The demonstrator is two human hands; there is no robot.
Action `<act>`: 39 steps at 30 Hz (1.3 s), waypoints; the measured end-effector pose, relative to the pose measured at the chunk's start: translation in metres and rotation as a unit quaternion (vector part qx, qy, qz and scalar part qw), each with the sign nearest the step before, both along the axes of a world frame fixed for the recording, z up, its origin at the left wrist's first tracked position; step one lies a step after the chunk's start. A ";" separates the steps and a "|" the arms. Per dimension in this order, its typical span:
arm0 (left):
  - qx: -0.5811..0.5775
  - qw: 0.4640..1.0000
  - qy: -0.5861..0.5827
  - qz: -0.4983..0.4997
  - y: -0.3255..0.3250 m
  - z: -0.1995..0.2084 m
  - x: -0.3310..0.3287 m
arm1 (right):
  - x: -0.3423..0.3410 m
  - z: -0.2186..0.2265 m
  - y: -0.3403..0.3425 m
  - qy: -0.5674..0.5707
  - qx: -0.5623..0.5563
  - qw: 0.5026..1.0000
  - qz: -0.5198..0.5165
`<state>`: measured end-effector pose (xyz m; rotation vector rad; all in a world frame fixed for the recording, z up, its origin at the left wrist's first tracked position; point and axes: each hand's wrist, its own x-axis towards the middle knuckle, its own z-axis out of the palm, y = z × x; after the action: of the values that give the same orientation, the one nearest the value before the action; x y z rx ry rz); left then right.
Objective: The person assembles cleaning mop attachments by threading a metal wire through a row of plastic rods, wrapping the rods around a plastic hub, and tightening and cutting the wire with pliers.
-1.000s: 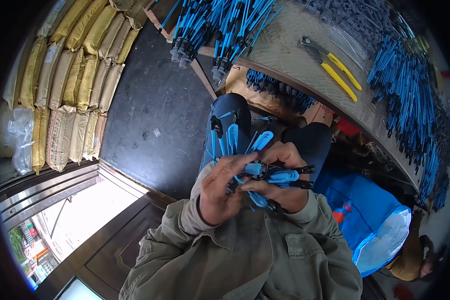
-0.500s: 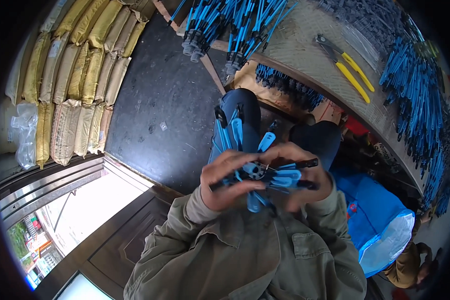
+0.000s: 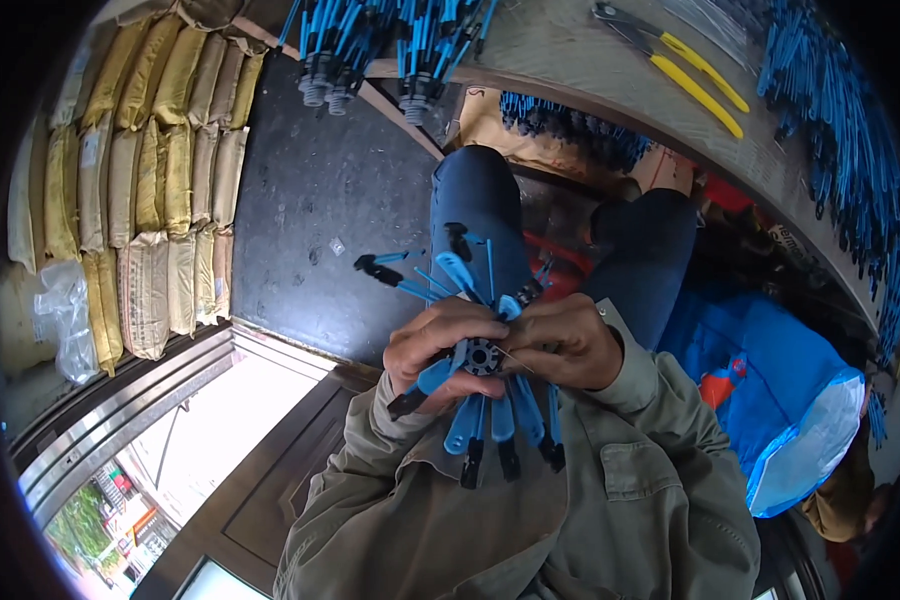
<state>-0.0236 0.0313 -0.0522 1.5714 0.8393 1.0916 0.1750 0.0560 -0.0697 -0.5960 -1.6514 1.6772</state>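
Short of the near edge of the table (image 3: 550,52), the left hand (image 3: 425,345) clamps the spoked assembly (image 3: 482,345) by its grey hub (image 3: 482,358), the right hand (image 3: 570,345) pinched beside it; probably light, with bendy blue arms (image 3: 503,420), it is best gripped there.

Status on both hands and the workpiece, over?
Left hand grips slotted hub; right hand pinched beside it; blue black-tipped strips splay around; hub face unobstructed.

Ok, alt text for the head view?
A person's left hand grips a notched hub ringed with blue, black-tipped strips; the right hand pinches close beside it. Yellow-handled pliers lie on the bench ahead; sacks are stacked at left.
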 end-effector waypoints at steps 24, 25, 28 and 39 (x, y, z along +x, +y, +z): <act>-0.043 0.995 0.092 0.011 -0.032 -0.003 0.024 | 0.027 0.010 0.011 -0.133 0.052 0.988 0.055; -0.064 0.994 0.080 0.033 -0.043 0.007 0.031 | 0.039 0.017 -0.003 -0.145 0.080 0.984 0.068; -0.042 0.996 0.009 0.073 -0.071 0.028 0.046 | 0.066 0.068 -0.025 -0.194 0.084 0.974 0.080; -0.049 0.987 0.005 0.152 -0.033 0.037 0.022 | 0.085 0.086 0.119 -0.460 0.437 0.692 -0.345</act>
<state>-0.0019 -0.0018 -0.0157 1.3972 1.1502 1.2363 0.2595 0.1747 0.0166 -1.4101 -2.1676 -0.1538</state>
